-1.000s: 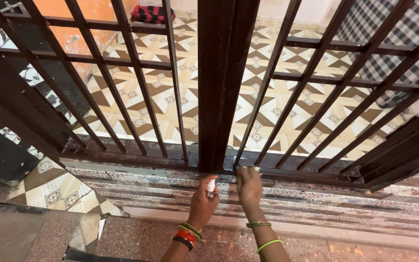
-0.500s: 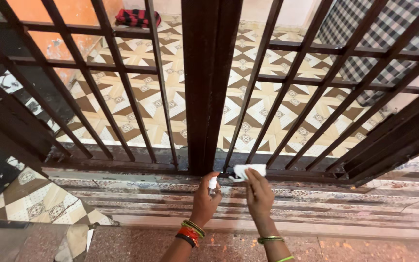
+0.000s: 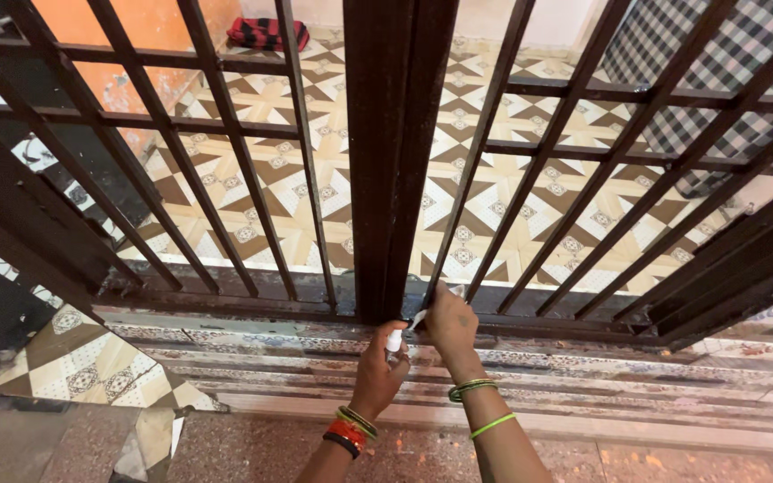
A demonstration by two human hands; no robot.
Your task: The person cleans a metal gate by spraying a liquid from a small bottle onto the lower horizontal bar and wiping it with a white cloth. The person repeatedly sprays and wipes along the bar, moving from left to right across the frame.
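Setting: patterned floor tiles (image 3: 270,210) in cream and brown lie beyond a dark metal gate (image 3: 395,152), seen from above in the head view; a worn stone step (image 3: 583,394) runs along the near side.
Left hand: the left hand (image 3: 378,371) is closed around a small white bottle (image 3: 394,341), held upright just below the gate's bottom rail (image 3: 225,300), beside the thick centre post.
Right hand: the right hand (image 3: 451,324) is closed on a white cloth (image 3: 419,318), of which only a scrap shows between the fingers; it presses against the bottom rail just right of the centre post.
Where the work sits: at the foot of the gate, where the post meets the rail, with both hands nearly touching each other.
Doing it well: judging by the grip, short strokes along the rail suit this corner; the cloth should stay bunched under the fingertips so it reaches the joint, and the bottle should stay upright and out of the cloth's path.
Edges: vertical bars (image 3: 480,161) stand close on either side of the right hand, and the rail's lower edge sits just above the step, so knuckles and bangles (image 3: 469,389) could knock metal.
Open room: rightward along the rail looks free; leftward the post and the left hand block the way. Behind the wrists the step gives space to draw back.
Far side: a checked cloth (image 3: 717,54) and a red-and-black bundle (image 3: 266,31) lie well apart from the hands.
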